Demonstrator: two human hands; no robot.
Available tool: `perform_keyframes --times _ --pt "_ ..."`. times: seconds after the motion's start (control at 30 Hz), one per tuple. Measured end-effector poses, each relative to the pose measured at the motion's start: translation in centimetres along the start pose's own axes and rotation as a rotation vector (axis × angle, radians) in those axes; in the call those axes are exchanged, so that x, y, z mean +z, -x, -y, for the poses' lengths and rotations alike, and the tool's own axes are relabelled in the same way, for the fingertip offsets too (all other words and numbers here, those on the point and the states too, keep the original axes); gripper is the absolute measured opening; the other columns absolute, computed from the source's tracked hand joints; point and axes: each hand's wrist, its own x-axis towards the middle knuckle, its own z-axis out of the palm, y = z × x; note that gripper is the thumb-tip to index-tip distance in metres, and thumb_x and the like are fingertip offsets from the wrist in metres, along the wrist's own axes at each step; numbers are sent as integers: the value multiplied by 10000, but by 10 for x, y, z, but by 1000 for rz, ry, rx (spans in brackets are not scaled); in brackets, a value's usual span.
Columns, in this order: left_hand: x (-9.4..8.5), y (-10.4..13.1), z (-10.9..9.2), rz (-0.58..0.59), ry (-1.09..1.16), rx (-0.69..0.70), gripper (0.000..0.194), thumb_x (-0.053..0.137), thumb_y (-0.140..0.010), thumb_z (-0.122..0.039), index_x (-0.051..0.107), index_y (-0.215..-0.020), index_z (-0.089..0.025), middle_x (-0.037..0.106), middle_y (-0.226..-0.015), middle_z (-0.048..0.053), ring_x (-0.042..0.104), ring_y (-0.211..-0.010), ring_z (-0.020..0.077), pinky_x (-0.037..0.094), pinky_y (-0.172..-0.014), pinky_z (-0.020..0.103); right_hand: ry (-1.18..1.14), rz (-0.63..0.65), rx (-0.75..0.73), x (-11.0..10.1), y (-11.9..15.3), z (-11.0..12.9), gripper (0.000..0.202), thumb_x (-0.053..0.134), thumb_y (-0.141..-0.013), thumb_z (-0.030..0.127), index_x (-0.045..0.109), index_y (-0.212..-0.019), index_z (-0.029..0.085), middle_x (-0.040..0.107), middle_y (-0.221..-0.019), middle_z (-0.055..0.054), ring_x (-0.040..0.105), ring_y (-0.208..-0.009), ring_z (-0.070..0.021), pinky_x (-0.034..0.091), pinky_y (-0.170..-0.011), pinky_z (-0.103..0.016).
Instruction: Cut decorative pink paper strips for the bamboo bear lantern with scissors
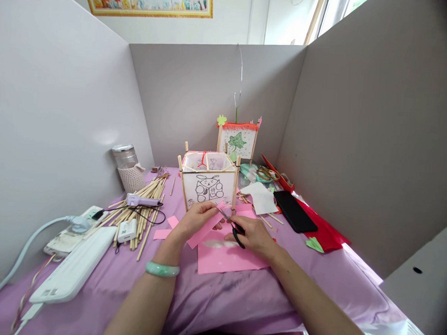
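Observation:
My left hand [199, 217] pinches a strip of pink paper [203, 234]. In my right hand [255, 234] is a pair of scissors with black handles [238, 236], their blades reaching left to the paper's upper edge. Whether the blades are parted is too small to tell. Below both hands lies a larger pink sheet [223, 262] on the purple cloth. Just behind them stands a square lantern [212, 187] of wooden sticks and white panels, with a cartoon animal drawn on its front. My hands hide part of its lower edge.
Wooden sticks [148, 194], a lilac glue gun [142, 201], a power bank [74, 264] and a glass jar [125, 165] occupy the left. At right lie a black phone [294, 211], red fabric [326, 226] and gold scissors [267, 174]. A second lantern [237, 141] stands behind.

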Motion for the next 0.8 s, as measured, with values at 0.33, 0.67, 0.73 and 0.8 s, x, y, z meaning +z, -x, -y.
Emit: perform_keyframes --times 0.33,0.67,0.73,0.8 --pt "-2 -1 5 -4 8 1 299 572 -796 -425 592 -813 -128 673 -756 67 646 -642 173 533 -658 308 34 -5 22 1 -1 0 397 599 -785 498 612 -1077 230 627 -721 7 540 -618 -123 319 -555 -206" --pt "0 -2 7 17 0 -25 374 595 -763 -496 607 -820 -126 658 -683 64 655 -659 192 540 -651 317 28 -19 19 2 -1 3 387 607 -776 491 600 -1046 215 642 -796 -14 557 -668 -138 347 -583 -215" --pt "-1 -3 7 21 4 -24 365 592 -770 -486 605 -815 -123 660 -687 68 654 -661 194 540 -652 319 39 -20 27 2 -2 3 375 609 -773 492 607 -1029 218 644 -791 -14 559 -661 -139 340 -578 -216" --pt "-1 -3 8 29 10 -16 352 582 -783 -469 602 -813 -119 662 -693 75 654 -660 194 540 -652 322 52 -20 35 2 -2 2 354 611 -775 483 616 -1010 217 643 -780 -12 559 -651 -137 328 -566 -216"
